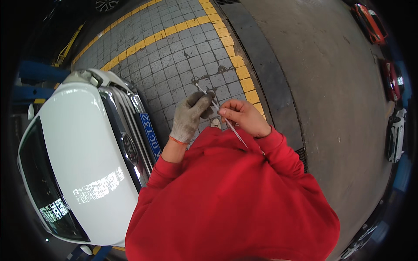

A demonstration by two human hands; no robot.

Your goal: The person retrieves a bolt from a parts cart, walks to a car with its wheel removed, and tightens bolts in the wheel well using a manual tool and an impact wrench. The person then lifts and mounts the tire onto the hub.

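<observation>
A dirty grey knit work glove covers my left hand (192,114), which pinches a long, thin whitish strip (235,132) near its upper part. One end of the strip sticks out beyond the glove, and a small pale tip shows there. My right hand (245,115) is bare. Its thumb and forefinger close on the same strip lower down, close to the left fingers. From there the strip slants down toward the front of my red top (235,195). Its exact kind is too small to tell.
Close on my left stands a white car (78,126), its grille and blue plate facing me. Grey floor tiles (174,65) with yellow border lines lie ahead. A dark drain channel (272,65) runs along my right. Several cars, including a red-orange one (370,24), stand far right.
</observation>
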